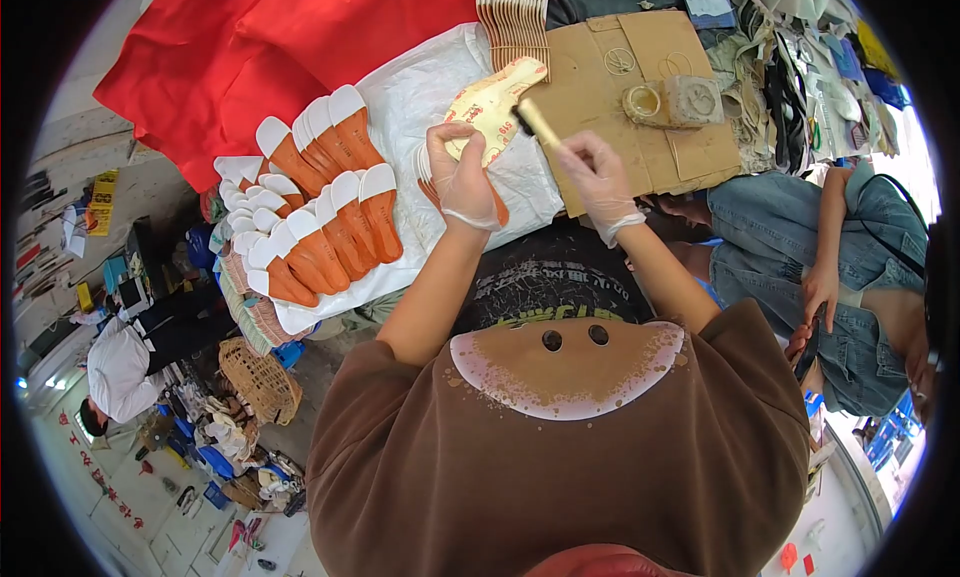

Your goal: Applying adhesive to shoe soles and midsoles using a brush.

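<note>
My left hand (pixel 462 177), in a thin clear glove, is closed on a cream shoe insole (pixel 485 107) with red print. Parts of another insole (pixel 502 209), orange-brown, show beside and under that hand. Also gloved, my right hand (pixel 598 177) pinches the pale handle of a small brush (pixel 541 123). Its dark bristles are at the right edge of the cream insole; whether they touch it I cannot tell. To the left, rows of orange-brown insoles (pixel 350 227) with white ends lie overlapping on a white plastic sheet (pixel 420 77).
A stack of curved insoles (pixel 513 22) stands at the far edge. On the cardboard (pixel 590 67) sits a cloudy jar (pixel 688 103) beside a round yellowish ring (pixel 642 103). Red cloth (pixel 250 47) covers the far left. A person in denim (pixel 780 237) sits at the right.
</note>
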The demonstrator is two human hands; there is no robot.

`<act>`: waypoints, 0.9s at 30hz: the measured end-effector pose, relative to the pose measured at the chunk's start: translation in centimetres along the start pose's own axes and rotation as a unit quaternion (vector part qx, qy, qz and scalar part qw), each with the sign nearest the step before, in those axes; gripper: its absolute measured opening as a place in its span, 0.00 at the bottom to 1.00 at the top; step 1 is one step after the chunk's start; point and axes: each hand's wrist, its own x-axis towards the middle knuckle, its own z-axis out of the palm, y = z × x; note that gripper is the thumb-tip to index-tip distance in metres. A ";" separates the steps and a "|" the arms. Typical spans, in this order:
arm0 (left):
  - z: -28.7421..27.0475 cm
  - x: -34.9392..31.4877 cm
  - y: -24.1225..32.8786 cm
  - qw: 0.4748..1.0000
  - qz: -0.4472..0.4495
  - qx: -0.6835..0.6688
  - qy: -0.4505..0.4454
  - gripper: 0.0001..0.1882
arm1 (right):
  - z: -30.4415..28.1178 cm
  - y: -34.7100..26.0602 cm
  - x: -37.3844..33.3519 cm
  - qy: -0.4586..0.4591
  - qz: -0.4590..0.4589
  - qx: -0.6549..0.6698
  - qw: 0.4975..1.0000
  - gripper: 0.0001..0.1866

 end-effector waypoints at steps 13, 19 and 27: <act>2.3 -1.0 -0.7 0.987 -0.057 0.150 0.005 0.09 | 2.5 -4.7 1.1 -0.011 -0.142 -0.190 0.971 0.25; 0.9 2.0 -1.5 0.959 0.000 0.270 -0.080 0.23 | 2.2 -3.6 3.9 0.040 -0.205 -0.204 0.956 0.18; -3.6 4.1 0.8 0.853 -0.056 0.499 -0.140 0.29 | -1.9 -5.0 8.2 0.080 -0.150 -0.120 0.978 0.18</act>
